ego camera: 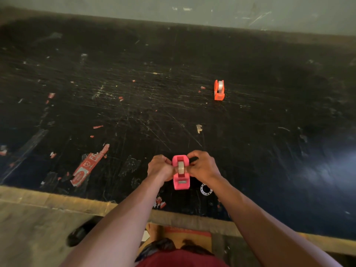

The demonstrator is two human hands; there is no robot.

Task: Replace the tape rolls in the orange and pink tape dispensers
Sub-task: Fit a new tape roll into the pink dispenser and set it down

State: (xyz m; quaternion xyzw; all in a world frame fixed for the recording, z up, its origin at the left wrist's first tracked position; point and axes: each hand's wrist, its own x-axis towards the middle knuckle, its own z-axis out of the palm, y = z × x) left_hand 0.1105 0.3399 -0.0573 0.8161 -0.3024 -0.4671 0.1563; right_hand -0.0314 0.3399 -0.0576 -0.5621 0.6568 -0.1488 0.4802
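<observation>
A pink tape dispenser stands near the table's front edge with a clear tape roll seated in its cradle. My left hand grips the dispenser's left side with curled fingers. My right hand pinches at the roll's right side, fingers curled. An orange tape dispenser with a tape roll in it stands alone further back, to the right. A white empty tape core lies on the table just right of the pink dispenser.
The black table top is scratched and dotted with red tape scraps; a red label strip is stuck at front left. The wooden front edge runs below. A wall rises behind the table.
</observation>
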